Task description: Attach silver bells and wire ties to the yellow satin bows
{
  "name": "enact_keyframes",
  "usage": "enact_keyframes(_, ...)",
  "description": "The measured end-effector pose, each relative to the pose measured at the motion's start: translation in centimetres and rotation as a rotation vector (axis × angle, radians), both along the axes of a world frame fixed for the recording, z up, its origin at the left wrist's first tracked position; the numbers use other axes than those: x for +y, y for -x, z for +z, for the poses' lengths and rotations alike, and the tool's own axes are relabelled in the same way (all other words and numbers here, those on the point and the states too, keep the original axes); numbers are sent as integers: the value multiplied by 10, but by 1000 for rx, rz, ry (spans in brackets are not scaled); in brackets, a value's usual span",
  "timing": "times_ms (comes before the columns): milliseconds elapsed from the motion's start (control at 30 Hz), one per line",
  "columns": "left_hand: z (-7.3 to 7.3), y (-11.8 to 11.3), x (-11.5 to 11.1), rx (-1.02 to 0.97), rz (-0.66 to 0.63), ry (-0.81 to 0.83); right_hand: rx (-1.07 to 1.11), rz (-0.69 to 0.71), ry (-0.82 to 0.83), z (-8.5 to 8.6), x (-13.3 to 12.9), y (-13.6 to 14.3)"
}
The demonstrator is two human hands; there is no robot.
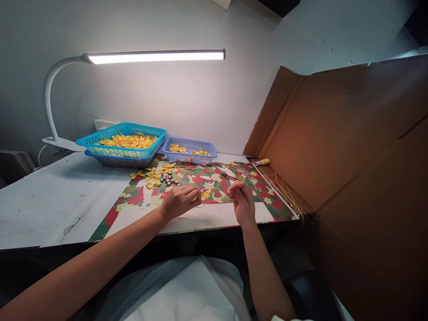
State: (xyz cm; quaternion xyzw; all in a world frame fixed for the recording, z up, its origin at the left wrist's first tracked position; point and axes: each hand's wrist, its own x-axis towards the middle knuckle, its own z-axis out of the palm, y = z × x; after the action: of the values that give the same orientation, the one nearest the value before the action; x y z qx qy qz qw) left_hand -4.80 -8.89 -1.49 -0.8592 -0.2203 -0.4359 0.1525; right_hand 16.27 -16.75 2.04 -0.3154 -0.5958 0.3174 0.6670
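Observation:
My left hand [182, 200] is closed in a pinch on a small yellow ribbon bow [205, 194], which pokes out past the fingertips above the patterned sheet. A thin strand loops down below the bow. To the right, my right hand [244, 205] is raised with its fingers curled together; whatever they pinch, if anything, is too small to make out. Several silver bells [169, 179] lie beyond my left hand, beside loose yellow bows [153, 178]. Just behind my right hand lies a dark slim tool [229, 176], partly hidden by the fingers.
A blue basket [154, 132] heaped with yellow bows stands at back left, stacked on another basket. A smaller periwinkle basket [189, 143] holds more bows. A lit lamp [157, 56] hangs above. Tall cardboard [351, 133] walls the right side, near a yellow-and-white roll [262, 162].

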Motion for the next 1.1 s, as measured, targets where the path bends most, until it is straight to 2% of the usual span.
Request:
enact_keyframes(100, -2, -1, 1, -16, 58, 58, 1, -4, -108, 5, -21, -1)
enact_keyframes(200, -3, -2, 1, -36, 94, 115, -53, -20, -134, 0, -33, 0)
enact_keyframes(400, -6, -4, 2, -93, 106, 177, -32, -71, -153, -17, -36, 0)
enact_keyframes(700, -2, -4, 2, -175, 107, 320, -65, -147, -125, -19, -40, 1)
enact_keyframes(867, 3, -5, -2, -225, 66, 455, -71, -168, -51, -24, -28, 1)
enact_keyframes(967, 6, -8, -5, -238, -1, 569, -174, -206, 49, -25, -11, 6)
enact_keyframes(1100, 8, -11, -10, -258, -88, 749, -279, -170, 109, -21, 11, 16)
